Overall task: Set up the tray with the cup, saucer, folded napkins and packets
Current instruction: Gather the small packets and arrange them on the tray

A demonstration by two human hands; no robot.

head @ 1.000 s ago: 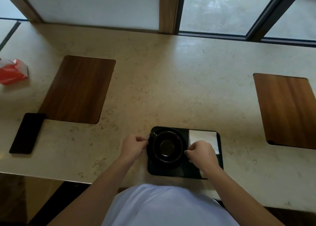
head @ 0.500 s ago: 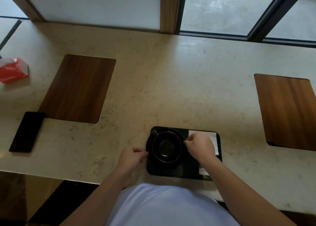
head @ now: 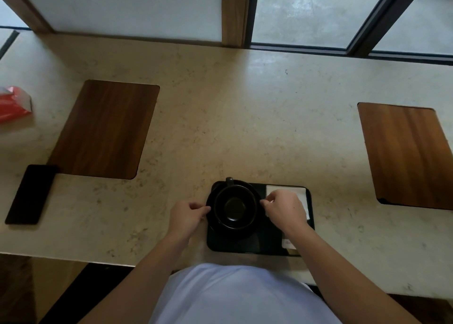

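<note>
The tray point(head: 245, 246) sat close to the near counter point(head: 220, 127) edge, low and right of centre in the frame. A push toward the person could have slid it over that edge. The packets point(head: 287, 243) lay at the tray's lower right corner, partly hidden under the right forearm; a sweep of that arm could have dragged them off.

The saucer point(head: 210, 223) occupied the tray's left half, its left and far rim overhanging the tray edge. The cup point(head: 234, 207) stood upright on it, empty as far as could be seen, handle point(head: 229, 181) pointing away toward the top of the frame. An uneven pull from the two sides could have skidded the cup on the saucer or tilted the saucer on the tray lip.

The left hand point(head: 187, 217) was curled narrow, fingertips pinched at the saucer's left rim. The right hand point(head: 285, 208) was likewise curled narrow, fingertips at the saucer's right rim or the cup wall; which one could not be told. Judged from this, the step in hand was turning or centring the cup and saucer.

The napkin point(head: 297, 193) lay flat in the tray's far right part, partly covered by the right hand, which could have creased or shifted it.

Farther off lay a phone point(head: 29, 193) at left, two wooden mats point(head: 105, 129) point(head: 407, 154) and a red pack point(head: 13, 104) at the left edge.
</note>
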